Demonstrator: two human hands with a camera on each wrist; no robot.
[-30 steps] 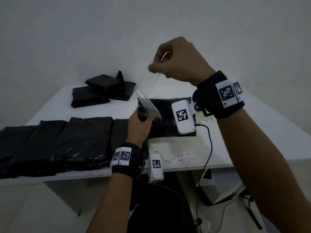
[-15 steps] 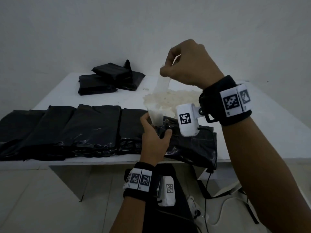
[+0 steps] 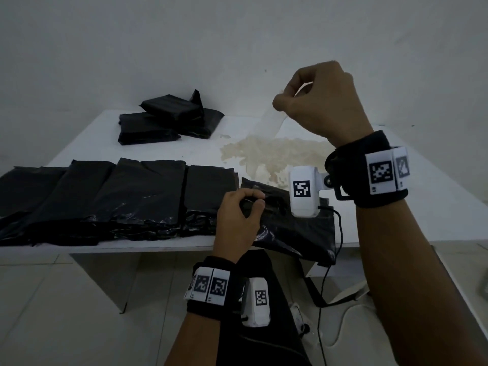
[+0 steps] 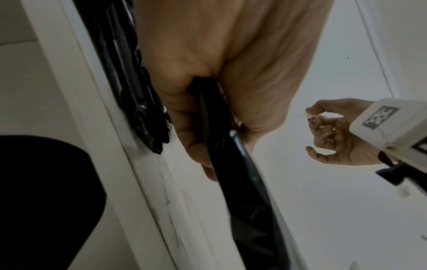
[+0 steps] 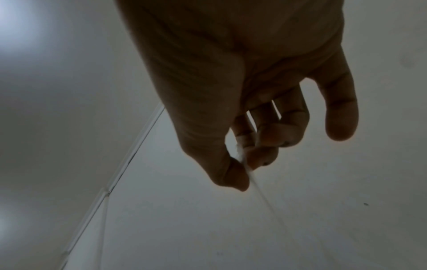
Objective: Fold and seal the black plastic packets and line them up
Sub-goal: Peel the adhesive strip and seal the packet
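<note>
A black plastic packet lies at the front edge of the white table, its lower part hanging over. My left hand pinches its folded top; in the left wrist view the black plastic runs between thumb and fingers. My right hand is raised above the table and pinches the end of a clear strip, seen thin between thumb and forefinger as the strip in the right wrist view. A row of flat black packets lies to the left.
A small pile of folded black packets sits at the table's far left. A heap of peeled clear strips lies behind the held packet. Below the table edge are a black cable, dark cloth and tiled floor.
The left hand went from holding the packet upright to pressing it down at the table's front edge. The right hand kept the strip raised and drew it away from the packet.
</note>
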